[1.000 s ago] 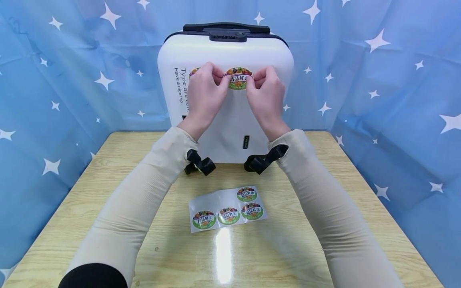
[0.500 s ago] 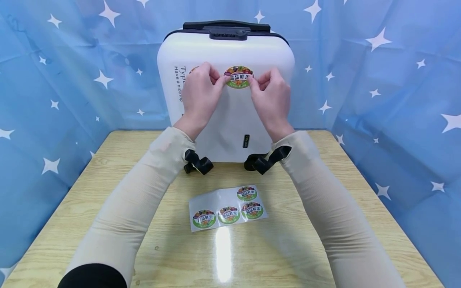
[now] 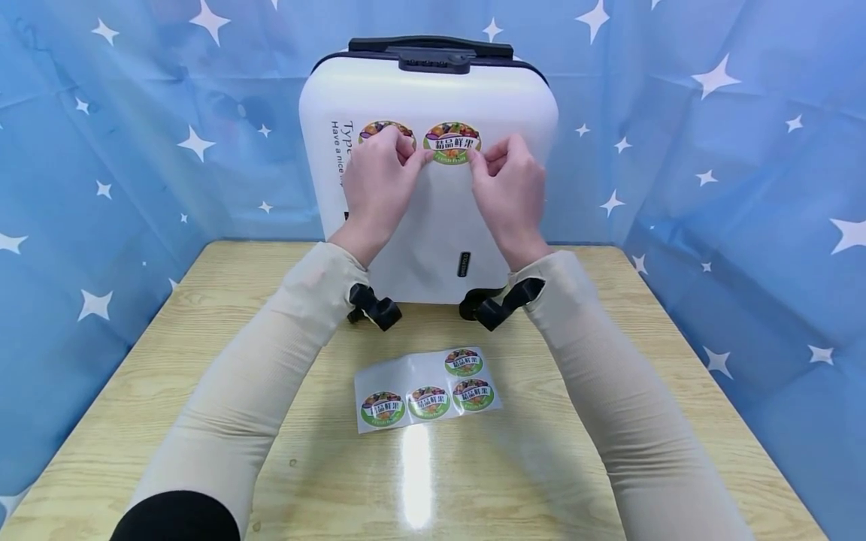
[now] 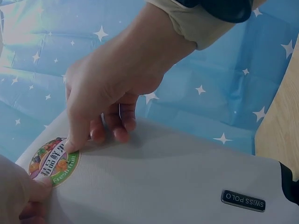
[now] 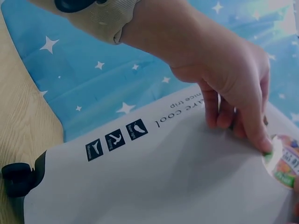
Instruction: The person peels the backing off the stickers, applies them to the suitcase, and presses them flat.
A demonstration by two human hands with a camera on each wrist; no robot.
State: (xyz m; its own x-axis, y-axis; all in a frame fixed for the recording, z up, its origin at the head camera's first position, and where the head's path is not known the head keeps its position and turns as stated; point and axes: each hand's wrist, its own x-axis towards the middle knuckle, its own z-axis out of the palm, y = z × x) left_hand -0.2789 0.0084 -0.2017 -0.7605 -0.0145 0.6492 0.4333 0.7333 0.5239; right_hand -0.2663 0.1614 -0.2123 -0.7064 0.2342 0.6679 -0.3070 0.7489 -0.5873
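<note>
Found hands apart, one at either end of an oval fruit sticker against the upper front of a white suitcase. Noted left hand pinching the left end, thumb on the printed face; likewise right hand pinching the right end. Located the oval fruit sticker below the combination lock and black handle, near the midline of the front, printing upright. Cannot tell flat contact from slight lift at the pinched edges.

Observed a second sticker on the shell, just left of the first and partly covered by the left hand. Read dark lettering down the left side, including "Have a nice trip". Counted three dark icon squares beyond the lettering in the right wrist view. Read "SWISS POLO" on a small nameplate, low on the front.

Recorded the white suitcase upright on a wood-grain counter. Located a sticker sheet on the counter in front of it, bearing four ovals: three along the near row, one at far right. Noted cream sleeves, black wrist devices at the cuffs, and a blue star-patterned curtain behind and at both sides.
</note>
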